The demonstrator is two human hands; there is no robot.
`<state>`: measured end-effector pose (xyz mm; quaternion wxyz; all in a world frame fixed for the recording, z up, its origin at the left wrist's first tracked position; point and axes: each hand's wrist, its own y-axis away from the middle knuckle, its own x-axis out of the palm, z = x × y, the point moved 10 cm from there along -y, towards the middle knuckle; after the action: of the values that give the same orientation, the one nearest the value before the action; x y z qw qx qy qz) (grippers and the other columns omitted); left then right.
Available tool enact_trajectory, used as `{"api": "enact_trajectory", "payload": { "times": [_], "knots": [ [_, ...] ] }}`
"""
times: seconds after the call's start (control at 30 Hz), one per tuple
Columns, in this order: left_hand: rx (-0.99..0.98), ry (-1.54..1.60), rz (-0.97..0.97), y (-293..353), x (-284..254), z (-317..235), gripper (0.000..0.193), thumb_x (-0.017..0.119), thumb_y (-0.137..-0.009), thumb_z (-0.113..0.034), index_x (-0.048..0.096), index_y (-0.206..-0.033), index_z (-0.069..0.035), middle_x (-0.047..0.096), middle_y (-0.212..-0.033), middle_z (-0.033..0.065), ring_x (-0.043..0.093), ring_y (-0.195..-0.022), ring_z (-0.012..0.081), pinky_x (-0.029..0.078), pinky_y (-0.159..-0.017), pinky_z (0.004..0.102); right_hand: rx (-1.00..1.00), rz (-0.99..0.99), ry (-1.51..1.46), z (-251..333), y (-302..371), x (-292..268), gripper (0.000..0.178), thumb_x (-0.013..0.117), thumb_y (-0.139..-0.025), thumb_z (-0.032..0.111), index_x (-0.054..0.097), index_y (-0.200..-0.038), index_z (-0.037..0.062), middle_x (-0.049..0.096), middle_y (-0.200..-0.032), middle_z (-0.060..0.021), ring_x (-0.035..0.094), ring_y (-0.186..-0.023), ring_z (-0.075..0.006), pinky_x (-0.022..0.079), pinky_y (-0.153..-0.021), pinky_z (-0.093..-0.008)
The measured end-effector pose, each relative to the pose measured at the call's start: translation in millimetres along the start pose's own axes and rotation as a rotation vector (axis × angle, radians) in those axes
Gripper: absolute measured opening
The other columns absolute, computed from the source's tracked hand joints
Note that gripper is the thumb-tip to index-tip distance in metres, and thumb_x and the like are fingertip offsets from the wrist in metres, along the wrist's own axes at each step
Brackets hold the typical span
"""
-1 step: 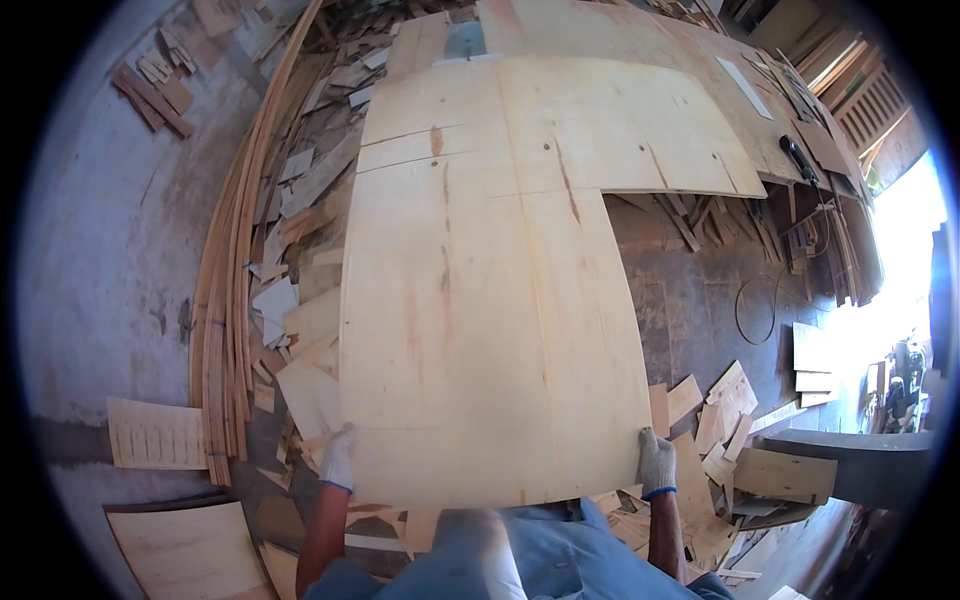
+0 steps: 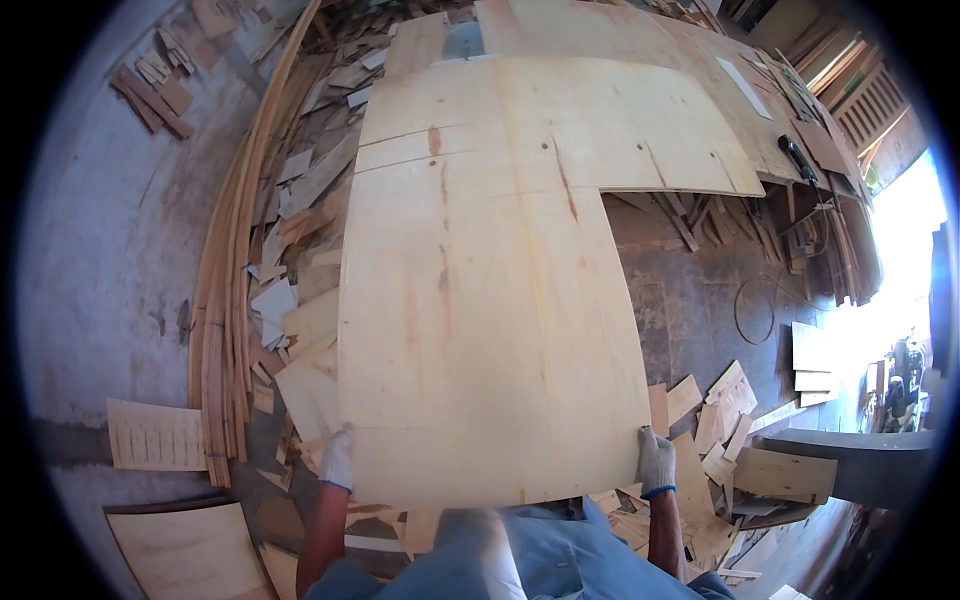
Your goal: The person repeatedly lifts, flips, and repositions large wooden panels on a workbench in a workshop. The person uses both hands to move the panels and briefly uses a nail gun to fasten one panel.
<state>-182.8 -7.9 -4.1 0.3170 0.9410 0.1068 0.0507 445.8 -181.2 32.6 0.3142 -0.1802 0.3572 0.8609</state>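
Hardly anything has moved since the earlier frame: the whole scene sits a hair further left, and your hands are at the same spots on the wood. Your gloved left hand (image 2: pixel 337 458) and gloved right hand (image 2: pixel 657 463) each grasp a side edge of the L-shaped plywood sheet (image 2: pixel 490 300), close to its near corners; the fingers underneath are hidden. The sheet stretches between and ahead of your grip, its far arm turning off to the right and overlapping a larger plywood panel (image 2: pixel 610 30) beyond. Well ahead of your right hand, a black handheld tool (image 2: pixel 795 158) lies on that panel. Plywood offcuts (image 2: pixel 735 395) are scattered just right of your right grip. To the left of your left hand runs a bundle of long wooden strips (image 2: pixel 215 340).
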Motion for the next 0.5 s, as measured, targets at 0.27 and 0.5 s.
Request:
{"api": "enact_trajectory", "payload": {
  "times": [0.27,0.5],
  "knots": [
    [0.029,-0.153,0.001,16.2,45.5,-33.7,0.045,0.051,-0.099,-0.037,0.063,-0.111,0.005,0.067,-0.103,0.013,0.066,-0.09,0.0188,0.055,-0.081,0.0312,-0.024,-0.024,-0.012,10.4,-18.1,-1.9,0.05,0.053,-0.095,0.036,0.061,-0.066,-0.0034,0.05,-0.056,0.0019,0.044,-0.054,-0.0074,0.036,-0.049,-0.0304],
    [0.061,-0.188,0.009,-0.4,44.5,-30.3,0.046,0.053,-0.098,-0.036,0.062,-0.114,0.006,0.066,-0.106,0.0115,0.065,-0.093,0.0191,0.053,-0.084,0.0308,-0.041,-0.012,0.052,17.2,-34.6,-2.8,0.049,0.052,-0.095,0.037,0.064,-0.072,-0.0054,0.056,-0.059,-0.001,0.049,-0.058,-0.0088,0.039,-0.052,-0.0312]
  ]
}}
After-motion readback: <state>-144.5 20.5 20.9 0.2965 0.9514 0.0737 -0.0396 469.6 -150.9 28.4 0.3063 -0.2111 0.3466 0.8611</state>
